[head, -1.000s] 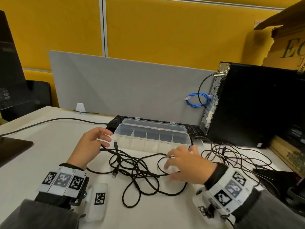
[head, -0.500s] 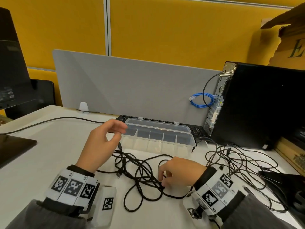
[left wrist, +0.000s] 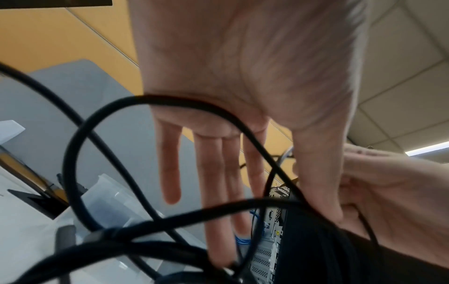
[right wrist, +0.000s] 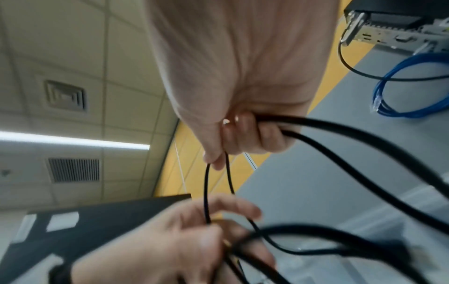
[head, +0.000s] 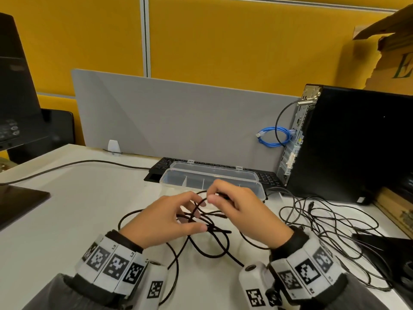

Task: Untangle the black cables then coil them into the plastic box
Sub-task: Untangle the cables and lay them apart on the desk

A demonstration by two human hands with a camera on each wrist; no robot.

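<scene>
A tangle of black cables [head: 207, 249] hangs between both raised hands above the white desk, with loops trailing down to the desk. My right hand [head: 211, 195] grips two thick strands [right wrist: 340, 124] in its curled fingers [right wrist: 245, 134] and pinches a thin strand under the thumb. My left hand [head: 200, 215] is just left of it, its fingers [left wrist: 213, 182] straight and spread. A cable loop [left wrist: 170, 101] lies across its palm and strands pass between thumb and fingers. The clear plastic box [head: 223, 175] stands open right behind the hands, partly hidden by them.
A black keyboard [head: 161, 168] lies behind the box against the grey partition [head: 178, 119]. A black computer tower [head: 357, 142] with a blue cable [head: 272, 137] stands at the right. Thinner cables [head: 324, 220] sprawl on the desk beside it. A monitor base [head: 17, 198] sits at the left.
Both hands rose off the desk and came together, lifting the tangle. The right hand, flat on the cables a second ago, now grips strands. The left hand moved right into the loops.
</scene>
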